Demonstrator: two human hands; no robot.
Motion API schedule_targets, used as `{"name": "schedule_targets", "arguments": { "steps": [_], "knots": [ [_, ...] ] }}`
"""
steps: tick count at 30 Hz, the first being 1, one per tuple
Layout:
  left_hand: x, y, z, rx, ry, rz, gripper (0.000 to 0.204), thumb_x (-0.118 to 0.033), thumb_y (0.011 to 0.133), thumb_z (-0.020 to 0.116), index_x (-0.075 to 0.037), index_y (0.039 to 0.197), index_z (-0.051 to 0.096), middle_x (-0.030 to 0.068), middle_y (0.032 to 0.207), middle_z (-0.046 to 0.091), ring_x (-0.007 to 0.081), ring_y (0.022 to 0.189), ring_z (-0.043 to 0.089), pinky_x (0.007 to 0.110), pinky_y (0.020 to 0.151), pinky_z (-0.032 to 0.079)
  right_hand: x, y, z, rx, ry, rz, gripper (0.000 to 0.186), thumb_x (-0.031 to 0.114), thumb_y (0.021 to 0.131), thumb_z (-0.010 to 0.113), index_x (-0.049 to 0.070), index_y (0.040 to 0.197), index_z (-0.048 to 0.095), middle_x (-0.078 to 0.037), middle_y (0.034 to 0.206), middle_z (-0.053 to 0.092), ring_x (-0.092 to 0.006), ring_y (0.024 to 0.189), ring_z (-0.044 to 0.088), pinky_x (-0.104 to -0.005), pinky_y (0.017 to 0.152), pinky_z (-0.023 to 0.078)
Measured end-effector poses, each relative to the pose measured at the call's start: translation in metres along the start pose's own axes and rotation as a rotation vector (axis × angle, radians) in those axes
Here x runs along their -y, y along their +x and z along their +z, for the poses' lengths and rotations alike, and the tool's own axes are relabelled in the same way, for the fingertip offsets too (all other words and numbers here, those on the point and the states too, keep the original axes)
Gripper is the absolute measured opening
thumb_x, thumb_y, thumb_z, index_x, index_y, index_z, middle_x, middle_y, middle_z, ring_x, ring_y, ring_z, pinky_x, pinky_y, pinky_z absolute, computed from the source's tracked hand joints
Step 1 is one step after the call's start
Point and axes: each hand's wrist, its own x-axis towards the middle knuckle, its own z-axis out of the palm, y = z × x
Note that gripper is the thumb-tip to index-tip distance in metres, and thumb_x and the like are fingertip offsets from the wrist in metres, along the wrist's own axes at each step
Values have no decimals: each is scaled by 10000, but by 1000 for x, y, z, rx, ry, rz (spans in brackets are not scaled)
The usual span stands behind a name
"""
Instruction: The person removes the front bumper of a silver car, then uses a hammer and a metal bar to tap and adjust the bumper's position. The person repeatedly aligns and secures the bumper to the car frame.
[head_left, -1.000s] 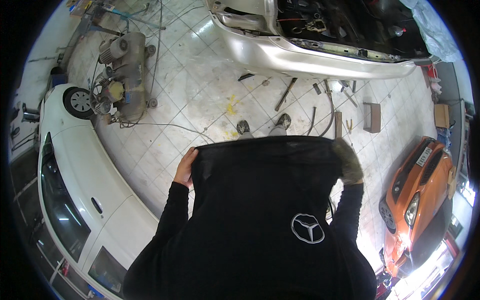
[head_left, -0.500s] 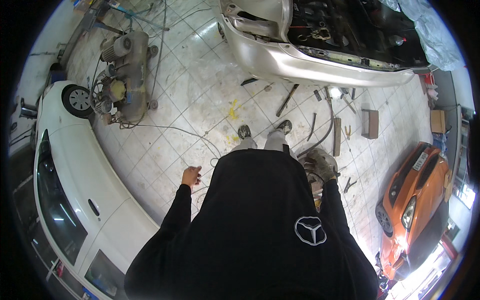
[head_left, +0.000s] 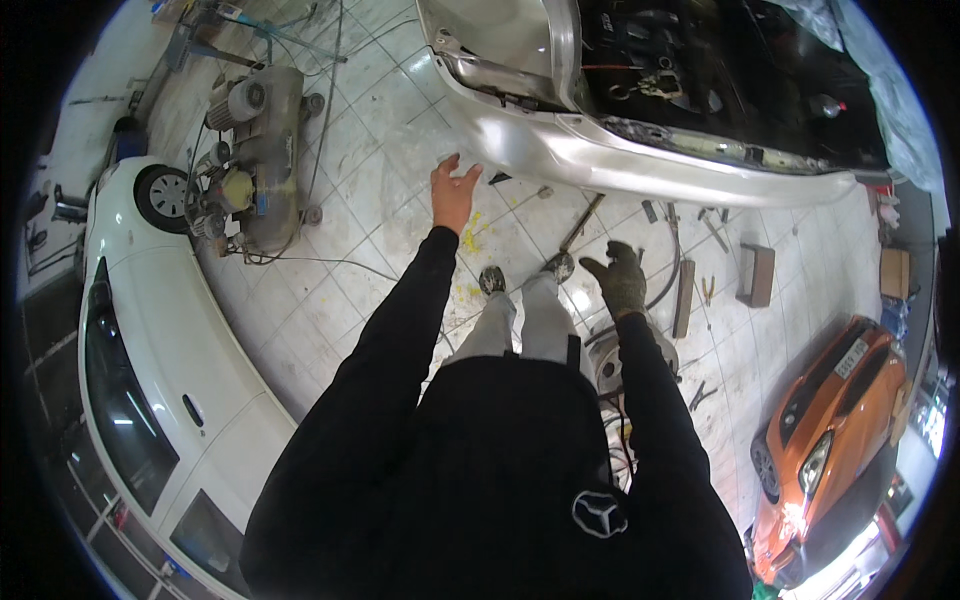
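Observation:
My bare left hand [head_left: 452, 195] is raised with fingers apart and nothing in it, in front of the silver bumper [head_left: 650, 165] of a stripped car body. My right hand [head_left: 620, 275], in a dirty olive glove, is also open, fingers spread, above the tiled floor [head_left: 380, 200]. Below it, a metal machine [head_left: 615, 355] with hoses is partly hidden by my arm and black jacket [head_left: 510, 440], which bears a round white emblem. My shoes and pale trousers [head_left: 535, 320] show between my arms.
An air compressor [head_left: 260, 175] with hoses stands at left beside a white car [head_left: 200, 340]. An orange car [head_left: 800, 470] is at right. Bars, a wooden block [head_left: 683, 300], pliers [head_left: 708, 290] and a box-shaped piece [head_left: 760, 280] lie on the tiles. Plastic sheeting [head_left: 885, 100] drapes the car body.
Both hands have let go of the jacket's hem, which dropped toward my waist. They have moved forward and up toward the bumper, the left one farther, and their fingers are now spread.

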Motion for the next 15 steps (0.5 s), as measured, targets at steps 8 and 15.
{"name": "schedule_targets", "arguments": {
  "steps": [8, 15],
  "knots": [
    [-74, 87, 52, -275, -34, -101, 1004, -415, 829, 875, 82, 1554, 389, 280, 1457, 444, 335, 1158, 598, 424, 1009, 512, 115, 179, 6, -196, 110, -488, 499, 371, 844, 859, 37, 1188, 721, -161, 1196, 711, -349, 1055, 680, -442, 922, 545],
    [-89, 124, 44, -70, -344, -370, 954, -371, 841, 837, 102, 1530, 378, 213, 1452, 528, 342, 1210, 584, 429, 1004, 500, 164, 203, 55, -136, 17, -629, 652, 373, 819, 856, 125, 1383, 644, -168, 1421, 635, -365, 1275, 617, -472, 1044, 522]
  ]
}}
